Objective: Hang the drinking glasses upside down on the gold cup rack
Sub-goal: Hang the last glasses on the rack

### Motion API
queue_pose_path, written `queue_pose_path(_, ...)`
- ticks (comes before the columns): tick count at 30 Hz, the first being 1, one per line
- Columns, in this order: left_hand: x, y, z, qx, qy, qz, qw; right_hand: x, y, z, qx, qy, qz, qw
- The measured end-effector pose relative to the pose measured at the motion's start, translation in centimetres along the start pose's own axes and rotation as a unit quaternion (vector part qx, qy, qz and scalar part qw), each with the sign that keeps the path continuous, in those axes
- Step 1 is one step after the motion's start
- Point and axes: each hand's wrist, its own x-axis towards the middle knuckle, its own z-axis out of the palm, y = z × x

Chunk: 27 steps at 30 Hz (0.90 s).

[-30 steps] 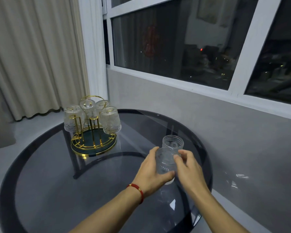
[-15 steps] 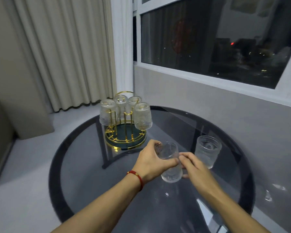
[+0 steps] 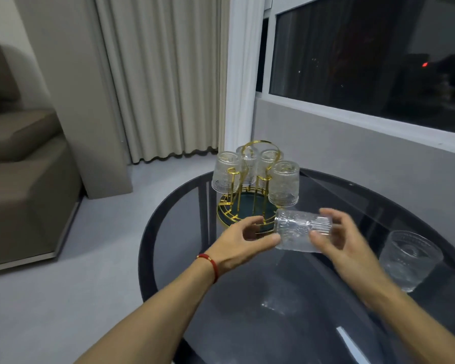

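Left hand: the left hand [image 3: 243, 239] has fingers half curled, thumb tip touching the near end of the held glass [image 3: 301, 230]; a red bracelet [image 3: 210, 263] sits on the wrist.
Right hand: the right hand [image 3: 344, 239] is closed around the held glass, thumb on its near side and fingers over the top.
Held glass: lies on its side in the air between both hands, above the table [image 3: 247, 311], just in front of the rack.
Gold cup rack [image 3: 237, 206]: stands at the far left part of the table; round base, upright pegs, loop handle on top.
Hung glasses: four glasses [image 3: 284, 183] hang upside down on the pegs; the front peg facing the hands is bare.
Second glass [image 3: 407, 258]: stands upright on the table to the right of the right hand, apart from it.
Table edge: the dark round glass top ends close behind the rack and to its left.
Open room: bare tabletop lies between the forearms.
Room: curtain [image 3: 163, 74] and window [image 3: 365, 53] behind; sofa [image 3: 19, 158] at left.
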Motion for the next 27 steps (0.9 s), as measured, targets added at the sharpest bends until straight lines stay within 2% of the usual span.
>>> queue_pose_path(2, 0.6, -2.3, -1.0, 0.144, 0.043, 0.024, 0.988, 0.4, -1.5, -1.1, -0.045, 0.02, -0.039, 0.998)
queue_pose_path(5, 1.5, -5.4, -1.0, 0.282, 0.184, 0.035, 0.941, 1.9, -5.0, -1.4, -0.096, 0.01, -0.104, 0.99)
queue_pose_path(6, 1.8, -6.0, -0.7, 0.303, 0.201, 0.04, 0.931, 2.9, -6.4, -1.1, -0.123, 0.011, -0.129, 0.984)
queue_pose_path(9, 2.4, -7.3, -0.3, 0.376, 0.166, 0.073, 0.909, 6.6, -10.3, 0.9, -0.174, 0.03, -0.178, 0.968)
queue_pose_path(14, 3.1, -7.9, 0.0, 0.39, 0.137, 0.075, 0.908, 11.7, -12.8, 6.7, -0.21, 0.013, -0.201, 0.957)
queue_pose_path(18, 3.0, -8.0, 0.1, 0.382, 0.157, 0.089, 0.907, 14.1, -12.1, 10.1, -0.265, -0.032, -0.178, 0.947)
queue_pose_path(27, 3.2, -8.1, 0.2, 0.38, 0.171, 0.104, 0.903, 16.2, -9.0, 12.5, -0.345, -0.055, -0.143, 0.926)
